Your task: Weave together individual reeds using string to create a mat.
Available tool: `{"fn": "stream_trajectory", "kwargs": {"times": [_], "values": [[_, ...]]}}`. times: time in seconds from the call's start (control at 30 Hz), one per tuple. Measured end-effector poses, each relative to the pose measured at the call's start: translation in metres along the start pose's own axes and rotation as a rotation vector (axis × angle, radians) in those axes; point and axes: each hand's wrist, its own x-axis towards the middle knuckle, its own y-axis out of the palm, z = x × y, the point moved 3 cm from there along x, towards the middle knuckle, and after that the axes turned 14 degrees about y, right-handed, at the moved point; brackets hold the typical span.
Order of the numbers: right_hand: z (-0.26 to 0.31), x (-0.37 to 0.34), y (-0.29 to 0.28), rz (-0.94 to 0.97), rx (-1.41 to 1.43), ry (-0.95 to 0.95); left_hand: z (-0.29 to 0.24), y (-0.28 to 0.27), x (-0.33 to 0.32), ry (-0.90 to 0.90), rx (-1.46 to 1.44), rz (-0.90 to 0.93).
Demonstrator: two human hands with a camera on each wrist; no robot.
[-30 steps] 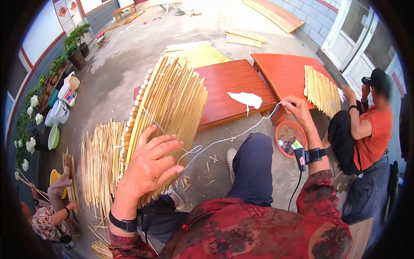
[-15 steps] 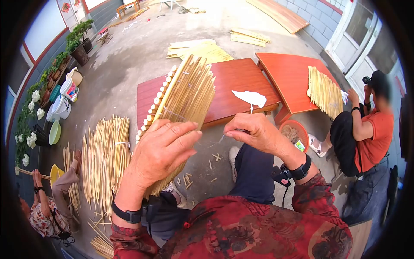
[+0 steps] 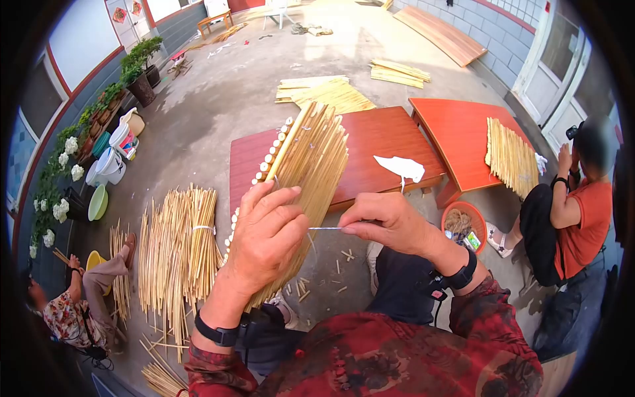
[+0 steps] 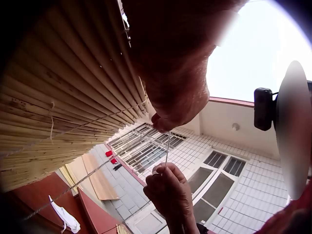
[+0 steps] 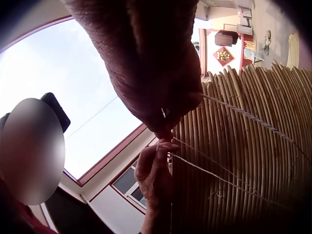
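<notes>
A white string (image 3: 325,228) stretches short and taut between both hands in the head view. My left hand (image 3: 268,241) pinches its left end, close against the panel of tied stalks (image 3: 311,165). Its other end is pinched between the thumb and forefinger of my right hand (image 3: 390,225). The left wrist view shows the right hand (image 4: 168,192) below the left hand (image 4: 170,83), the string (image 4: 168,148) between them. In the right wrist view, strings (image 5: 219,176) run from the fingers across the stalks (image 5: 234,141).
Bundles of loose stalks (image 3: 175,251) lie at the left. Behind the panel stands a red table (image 3: 390,139) with a white scrap (image 3: 401,168); another table (image 3: 456,126) holds a second panel (image 3: 509,155). A basket (image 3: 481,221) and a seated person (image 3: 582,212) are at the right.
My right hand came in from the far right, shortening the long loose span of string, which is now taut. The left fingers, spread earlier, have drawn together on the string.
</notes>
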Motion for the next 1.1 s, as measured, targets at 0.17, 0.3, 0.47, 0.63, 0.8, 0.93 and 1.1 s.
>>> {"fn": "stream_trajectory", "kwargs": {"times": [0.17,0.3,0.47,0.63,0.8,0.93,1.1], "values": [[-0.067,-0.032,-0.056,-0.163,0.066,0.280,0.010,0.000,-0.013,-0.172,0.222,-0.049],[-0.094,-0.065,-0.088,-0.298,0.125,0.429,0.021,0.007,-0.022,-0.181,0.234,0.030],[-0.062,-0.066,-0.083,-0.383,-0.143,0.302,0.008,-0.004,0.002,-0.198,0.218,0.123],[0.003,-0.023,-0.013,-0.212,-0.308,-0.069,-0.004,0.000,0.010,-0.138,0.178,0.220],[0.035,0.006,0.035,-0.219,-0.306,-0.226,-0.012,0.006,0.006,-0.132,0.116,0.202],[0.038,0.009,0.038,-0.226,-0.282,-0.267,-0.009,0.004,-0.001,-0.097,0.078,0.096],[0.016,-0.001,0.008,-0.146,-0.195,-0.159,-0.004,0.008,-0.003,-0.083,0.083,0.018]]}}
